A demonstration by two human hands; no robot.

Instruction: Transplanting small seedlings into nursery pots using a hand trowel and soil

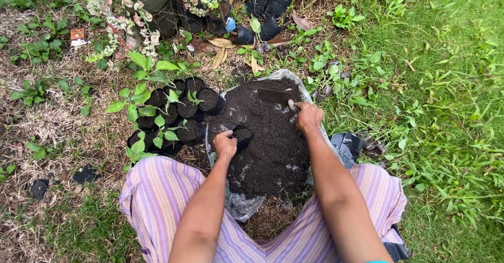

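- Bottom of frame: the person squats in striped trousers [157, 189], both forearms reaching up-frame over a soil heap [268, 137] spread on a sheet [241, 206] at centre.
- Left hand [224, 143], centre-left: fingers closed around the rim of a small black bag [242, 136] resting on the soil; the mouth looks open, and how full it is cannot be told.
- Right hand [308, 116], centre-right: closed on the handle of a trowel [275, 96], blade lying on the heap's upper edge.
- Step, by judgement: bag filling is in hand, with soil not yet being lifted.
- The next move calls for a loaded blade brought to the bag mouth, the bag held upright.
- Left of the heap: filled bags with seedlings [168, 118], clustered and touching.
- Upper frame: potted plants [157, 6] and dry leaves; grass [446, 111] at right.
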